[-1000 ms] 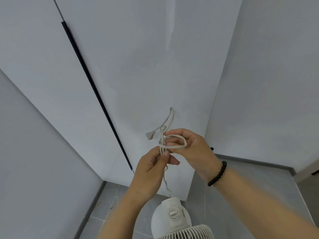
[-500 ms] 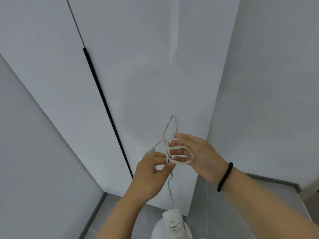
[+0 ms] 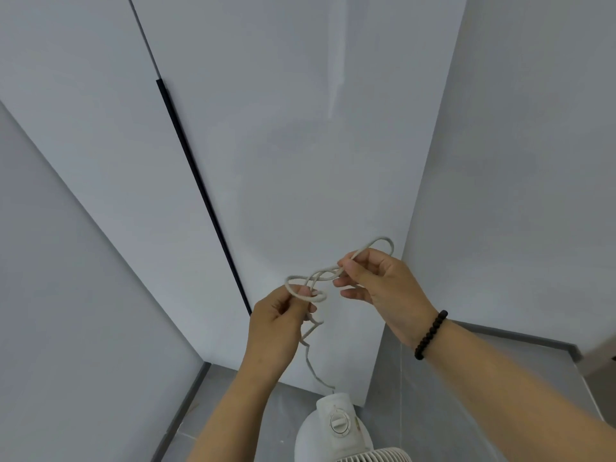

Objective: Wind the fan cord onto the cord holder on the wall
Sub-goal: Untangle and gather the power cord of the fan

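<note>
- The left hand [image 3: 278, 320] is closed, thumb and fingers pinched on the pale off-white fan cord [image 3: 316, 278] at a small coil beside its fingertips.
- The right hand [image 3: 383, 285] is higher and to the right, thumb and forefinger nipped together on the same cord; its other fingers are curled loosely beneath.
- A string of round black beads, a bracelet [image 3: 430, 335], sits on the right wrist.
- Between the hands the cord runs as overlapping loops, its long axis slanting up from lower left to upper right.
- A narrow loop sticks out past the right hand, pointing up and right toward the wall corner.
- Below the left hand the cord hangs down in kinks to the rear of the white plastic fan [image 3: 333, 428], which stands on the grey tiled floor [image 3: 466, 395].
- The fan's round dial faces up; its ribbed grille is at the bottom edge.
- Plain white wall panels [image 3: 300, 128] with a dark vertical seam stand behind the hands.
</note>
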Motion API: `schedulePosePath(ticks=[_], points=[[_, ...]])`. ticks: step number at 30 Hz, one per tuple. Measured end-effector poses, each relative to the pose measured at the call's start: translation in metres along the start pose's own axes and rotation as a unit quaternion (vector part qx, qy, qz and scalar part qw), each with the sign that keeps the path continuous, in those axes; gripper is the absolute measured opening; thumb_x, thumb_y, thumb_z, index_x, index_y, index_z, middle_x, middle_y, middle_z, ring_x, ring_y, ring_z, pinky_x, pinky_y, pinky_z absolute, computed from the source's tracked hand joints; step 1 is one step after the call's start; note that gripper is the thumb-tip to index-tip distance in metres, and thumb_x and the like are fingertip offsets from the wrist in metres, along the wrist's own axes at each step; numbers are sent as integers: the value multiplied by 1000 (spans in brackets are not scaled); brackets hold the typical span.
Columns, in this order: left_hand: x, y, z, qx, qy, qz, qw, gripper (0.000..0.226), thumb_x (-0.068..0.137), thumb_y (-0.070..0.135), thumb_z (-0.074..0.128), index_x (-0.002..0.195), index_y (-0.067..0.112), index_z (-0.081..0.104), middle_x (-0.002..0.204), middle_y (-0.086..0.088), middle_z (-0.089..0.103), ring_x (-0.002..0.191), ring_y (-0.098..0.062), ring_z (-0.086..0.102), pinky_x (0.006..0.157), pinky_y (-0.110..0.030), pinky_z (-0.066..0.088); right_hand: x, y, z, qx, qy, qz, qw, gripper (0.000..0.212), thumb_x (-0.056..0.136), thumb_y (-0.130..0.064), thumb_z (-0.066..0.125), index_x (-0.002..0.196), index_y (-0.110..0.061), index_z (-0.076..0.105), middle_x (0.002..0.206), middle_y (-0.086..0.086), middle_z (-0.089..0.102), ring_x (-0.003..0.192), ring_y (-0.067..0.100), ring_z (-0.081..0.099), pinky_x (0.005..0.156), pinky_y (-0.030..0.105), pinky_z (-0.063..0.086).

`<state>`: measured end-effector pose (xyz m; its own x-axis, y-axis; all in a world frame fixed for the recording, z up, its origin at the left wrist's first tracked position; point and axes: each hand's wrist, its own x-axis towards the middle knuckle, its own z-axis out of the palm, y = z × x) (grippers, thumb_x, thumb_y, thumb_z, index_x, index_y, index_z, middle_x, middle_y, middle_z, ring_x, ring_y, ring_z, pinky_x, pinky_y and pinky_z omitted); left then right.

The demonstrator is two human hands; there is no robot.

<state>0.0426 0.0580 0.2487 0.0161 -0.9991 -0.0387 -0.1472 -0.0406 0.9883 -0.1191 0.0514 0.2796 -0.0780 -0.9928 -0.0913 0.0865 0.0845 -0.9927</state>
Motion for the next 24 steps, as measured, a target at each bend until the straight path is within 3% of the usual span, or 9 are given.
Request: schedulePosePath(ticks=[4, 7, 12, 16, 18, 21, 24], points=[[1, -2, 2, -2, 14, -8, 1000, 26, 95, 13, 55, 80, 21, 74, 68, 9, 69, 66, -1, 61, 65, -12, 49, 2, 1, -2, 10, -8, 0, 1000, 18, 97, -13, 49, 89, -3, 61, 86, 9, 69, 83, 20, 66, 83, 37, 57], [1, 0, 4, -61, 40, 0, 997, 19, 96, 16, 55, 84, 12, 69, 80, 6, 72, 79, -8, 66, 75, -18, 51, 2, 1, -7, 48, -23, 8, 999, 20, 97, -13, 48, 82, -5, 58, 78, 8, 66, 81, 21, 66, 83, 39, 55], [2, 3, 2, -74, 33, 17, 997, 26, 101, 22, 45, 89, 9, 64, 79, 8, 69, 68, -9, 64, 69, -21, 49, -2, 16, -7, 9, -38, 56, 998, 20, 96, -8, 51, 79, -4, 61, 74, 9, 68, 69, 22, 66, 80, 43, 56], [3, 4, 4, -66, 14, 21, 998, 27, 102, 24, 45, 87, 9, 62, 84, 3, 72, 69, -15, 68, 73, -26, 50, -5, 25, -12, -108, -9, 94, 990, 27, 94, -23, 57, 76, -6, 69, 69, 7, 69, 56, 15, 63, 57, 29, 56], [4, 4, 4, -76, -3, 23, 997, 26, 102, 21, 46, 87, 9, 63, 87, 0, 74, 77, -19, 72, 78, -28, 53, -5, 28, -14, -181, 58, 41, 981, 33, 90, -33, 61, 70, -8, 69, 60, 1, 66, 45, 5, 56, 46, 20, 48], [6, 5, 4, -67, -34, 40, 996, 23, 101, 17, 48, 91, 7, 66, 90, -4, 76, 87, -18, 73, 74, -20, 54, -3, 31, -17, -244, 159, -93, 952, 24, 83, -33, 68, 68, -15, 66, 51, -10, 59, 48, 0, 52, 50, 9, 43], [9, 6, 6, -44, -64, 61, 995, 22, 99, 15, 49, 93, 7, 69, 90, -2, 76, 89, -15, 73, 74, -17, 53, 0, 27, -17, -301, 152, -212, 917, 11, 82, -25, 71, 92, -24, 65, 75, -10, 56, 64, 1, 50, 62, 6, 41]])
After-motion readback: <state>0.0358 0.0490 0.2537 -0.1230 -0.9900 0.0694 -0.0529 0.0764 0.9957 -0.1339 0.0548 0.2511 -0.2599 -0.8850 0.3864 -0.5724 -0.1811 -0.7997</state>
